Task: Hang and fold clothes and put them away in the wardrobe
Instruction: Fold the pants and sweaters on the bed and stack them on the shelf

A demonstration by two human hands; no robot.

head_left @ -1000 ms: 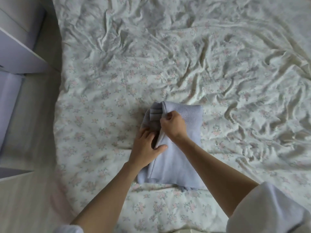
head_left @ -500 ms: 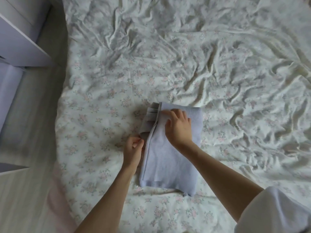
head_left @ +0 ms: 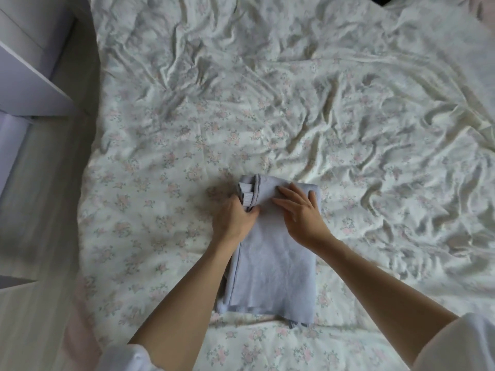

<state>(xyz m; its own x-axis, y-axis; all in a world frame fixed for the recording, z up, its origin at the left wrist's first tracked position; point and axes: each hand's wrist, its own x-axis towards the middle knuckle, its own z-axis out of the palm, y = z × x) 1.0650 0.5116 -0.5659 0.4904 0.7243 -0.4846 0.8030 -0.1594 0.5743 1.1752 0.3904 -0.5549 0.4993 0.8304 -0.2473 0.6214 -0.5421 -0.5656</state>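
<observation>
Folding under way — left hand (head_left: 234, 219) pinches the pale blue garment (head_left: 273, 266) at its far-left folds, right hand (head_left: 301, 212) presses flat beside it; next, likely fold it in half on the bed (head_left: 267, 103).

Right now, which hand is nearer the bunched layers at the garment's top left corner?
Left. The left hand grips the garment right at those layers; the right hand rests flat on its top, further right.

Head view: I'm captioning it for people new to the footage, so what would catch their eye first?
The pale blue folded garment near the bed's front edge stands out against the rumpled floral sheet. The left hand grips its bunched left edge near the far end, while the right hand lies flat on top there. White furniture stands far left.
</observation>
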